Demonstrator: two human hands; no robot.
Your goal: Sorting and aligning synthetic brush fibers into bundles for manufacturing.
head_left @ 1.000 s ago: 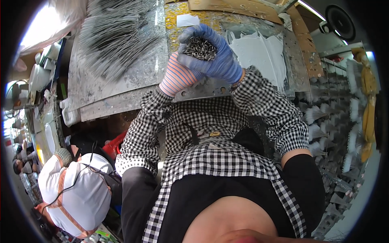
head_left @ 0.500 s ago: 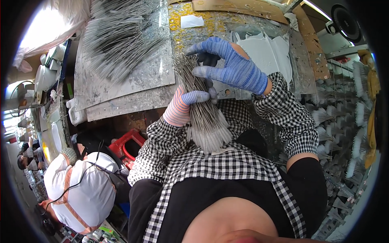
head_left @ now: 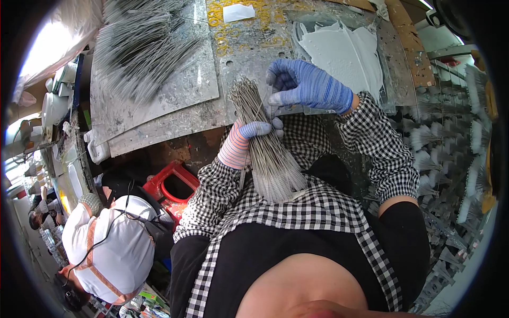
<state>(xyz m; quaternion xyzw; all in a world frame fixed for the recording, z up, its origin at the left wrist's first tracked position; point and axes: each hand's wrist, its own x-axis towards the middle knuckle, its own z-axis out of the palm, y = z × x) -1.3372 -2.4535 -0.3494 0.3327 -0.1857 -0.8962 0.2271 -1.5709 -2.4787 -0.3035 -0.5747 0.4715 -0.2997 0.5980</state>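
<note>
My left hand [head_left: 241,139], in a striped pink-and-lilac glove with grey fingertips, is closed around a thick bundle of thin wire brushes [head_left: 265,153]. The wire ends point up toward the table, and the pale bristled ends fan out over my checked apron. Beside the bundle's upper right side, my right hand [head_left: 313,87] in a blue glove has its thumb and forefinger bent together. A narrow greyish bristly strip, apparently a single wire brush [head_left: 272,112], shows just below that thumb; most of it is hidden.
A large pile of similar brushes [head_left: 143,53] lies on a board at the table's far left. Yellow rings [head_left: 220,34], a white paper scrap [head_left: 238,12] and spread white paste [head_left: 344,53] are on the table. A red stool [head_left: 172,185] and a co-worker in a white top [head_left: 111,249] are left; racks of brushes [head_left: 440,143] right.
My right hand has moved right and slightly down, away from the bundle's wire ends, its thumb and forefinger closing. My left hand still holds the bundle. The view has shifted slightly.
</note>
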